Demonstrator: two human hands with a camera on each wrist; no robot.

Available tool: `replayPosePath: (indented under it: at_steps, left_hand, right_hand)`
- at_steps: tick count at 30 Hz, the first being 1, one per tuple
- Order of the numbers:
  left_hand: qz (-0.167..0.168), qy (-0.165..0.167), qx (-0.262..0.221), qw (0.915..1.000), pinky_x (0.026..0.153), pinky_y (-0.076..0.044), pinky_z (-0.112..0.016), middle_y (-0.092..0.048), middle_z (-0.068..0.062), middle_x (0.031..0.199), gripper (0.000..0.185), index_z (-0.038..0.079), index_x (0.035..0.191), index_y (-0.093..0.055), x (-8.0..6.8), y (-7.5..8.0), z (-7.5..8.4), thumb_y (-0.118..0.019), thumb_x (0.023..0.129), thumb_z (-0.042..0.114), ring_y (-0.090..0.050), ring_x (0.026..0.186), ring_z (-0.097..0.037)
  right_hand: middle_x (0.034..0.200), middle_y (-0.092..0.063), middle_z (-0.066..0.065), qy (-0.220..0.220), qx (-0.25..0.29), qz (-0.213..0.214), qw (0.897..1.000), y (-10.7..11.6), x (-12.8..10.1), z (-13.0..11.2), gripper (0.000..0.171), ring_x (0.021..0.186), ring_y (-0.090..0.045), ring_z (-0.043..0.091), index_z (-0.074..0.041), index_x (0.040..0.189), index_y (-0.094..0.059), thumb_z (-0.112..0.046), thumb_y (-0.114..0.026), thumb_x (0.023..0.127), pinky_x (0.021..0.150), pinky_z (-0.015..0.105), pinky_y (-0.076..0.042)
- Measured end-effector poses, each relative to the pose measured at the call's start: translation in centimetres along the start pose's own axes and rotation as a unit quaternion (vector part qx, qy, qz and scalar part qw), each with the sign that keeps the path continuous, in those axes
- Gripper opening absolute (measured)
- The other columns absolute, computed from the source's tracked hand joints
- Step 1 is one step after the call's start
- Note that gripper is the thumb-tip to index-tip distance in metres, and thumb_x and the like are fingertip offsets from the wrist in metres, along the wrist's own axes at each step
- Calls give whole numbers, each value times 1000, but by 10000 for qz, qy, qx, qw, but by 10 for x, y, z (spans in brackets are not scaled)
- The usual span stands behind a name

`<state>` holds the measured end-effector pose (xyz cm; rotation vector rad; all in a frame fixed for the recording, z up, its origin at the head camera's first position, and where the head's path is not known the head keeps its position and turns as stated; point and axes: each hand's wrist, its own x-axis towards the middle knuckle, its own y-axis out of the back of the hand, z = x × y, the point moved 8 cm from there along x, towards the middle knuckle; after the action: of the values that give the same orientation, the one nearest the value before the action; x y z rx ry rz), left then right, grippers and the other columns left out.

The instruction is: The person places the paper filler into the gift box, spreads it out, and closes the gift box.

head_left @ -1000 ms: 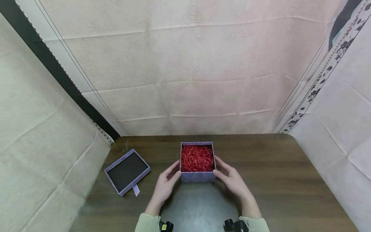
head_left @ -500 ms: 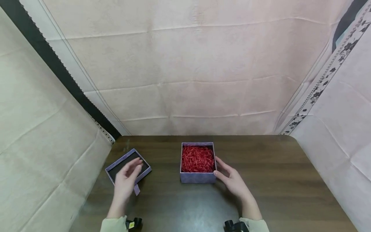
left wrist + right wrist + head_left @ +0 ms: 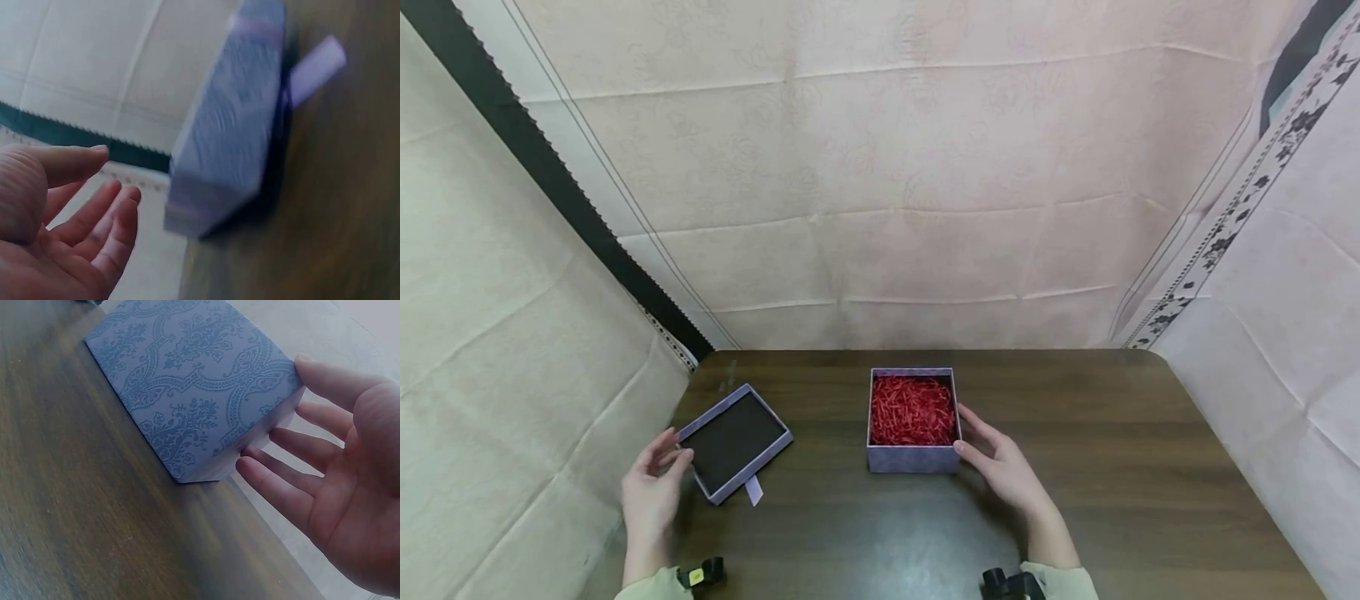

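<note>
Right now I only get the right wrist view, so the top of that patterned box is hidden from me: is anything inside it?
Observer: Yes, the box is open and filled with red shredded paper.
Operator: Anything else nearby?
Observer: A shallow purple tray with a dark inside lies on the table, left of the box and apart from it.
Operator: Is it being held?
Observer: No. The left hand hovers open beside its left corner; the left wrist view shows a gap.

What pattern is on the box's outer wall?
A blue damask scroll print on lilac covers the box, clearest in the right wrist view.
</note>
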<state>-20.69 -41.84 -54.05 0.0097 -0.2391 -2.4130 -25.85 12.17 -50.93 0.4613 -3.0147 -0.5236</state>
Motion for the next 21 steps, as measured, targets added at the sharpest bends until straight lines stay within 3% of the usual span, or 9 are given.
replayPosePath:
  at_steps: [5, 8, 15, 21]
  left_hand:
    - [-123, 323, 820, 9960, 64, -46, -11, -58, -9, 132, 64, 15, 144, -54, 5, 10, -23, -80, 85, 16, -59, 84, 3]
    - [-505, 479, 1233, 9899, 62, -49, -16, -54, -10, 136, 75, 17, 151, -45, 4, 9, -33, -81, 85, 23, -57, 81, 5]
    - [-1388, 787, 1119, 9808, 59, -55, -27, -46, -19, 142, 98, 16, 160, -22, 0, -6, -42, -82, 84, 27, -61, 75, -1]
    - [-1546, 1018, 769, 9797, 68, -59, -28, -37, -23, 147, 96, 10, 160, -16, -3, -12, -46, -79, 87, 17, -64, 77, -2]
  right_hand:
    - [155, -42, 7, -12, -41, -33, 10000, -1, 0, 0, 62, 139, -42, 32, -21, 156, -36, -29, -62, 100, 107, 59, -38]
    - [155, -41, 7, -42, -71, -40, 10000, -1, 0, 0, 62, 139, -42, 32, -21, 156, -35, -29, -62, 100, 106, 58, -40]
    - [156, -39, 5, -93, 0, 40, 9999, -2, 6, 22, 63, 141, -39, 32, -26, 156, -35, -30, -62, 100, 106, 59, -38]
    - [155, -42, -1, 39, -40, 197, 9998, -2, 11, 37, 60, 140, -41, 30, -36, 153, -38, -38, -63, 98, 106, 60, -38]
